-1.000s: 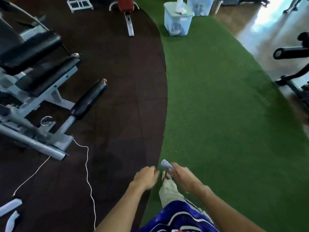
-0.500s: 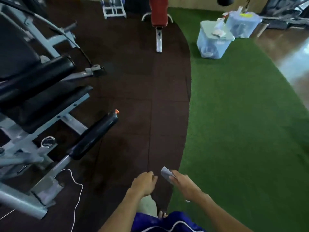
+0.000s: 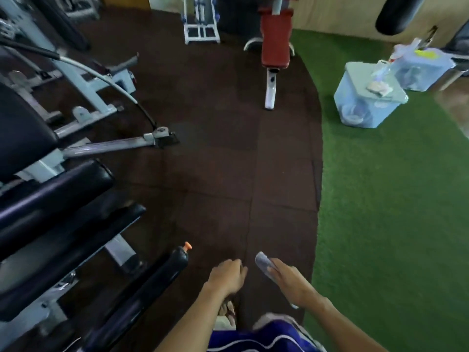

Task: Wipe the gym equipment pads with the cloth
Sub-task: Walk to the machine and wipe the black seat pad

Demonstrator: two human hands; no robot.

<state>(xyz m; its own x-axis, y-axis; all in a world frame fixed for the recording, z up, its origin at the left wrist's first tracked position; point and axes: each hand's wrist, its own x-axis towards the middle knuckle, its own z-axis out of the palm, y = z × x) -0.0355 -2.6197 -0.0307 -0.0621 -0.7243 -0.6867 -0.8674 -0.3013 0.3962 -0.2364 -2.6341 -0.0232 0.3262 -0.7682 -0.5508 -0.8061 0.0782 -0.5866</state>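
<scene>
your right hand pinches the folded cloth, out over the dark rubber floor. your left hand just beside it, fingers loosely curled, holding nothing. black pads lie to your left, apart from the cloth; roller pad near the left hand.

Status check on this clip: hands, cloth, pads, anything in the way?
Left hand empty, loosely curled. Right hand grips cloth, touching no pad. Black roller pad nearest, lower left, untouched. Nothing seen between.

A gym: padded weight machine, red bench, rubber floor tiles, green turf.
</scene>
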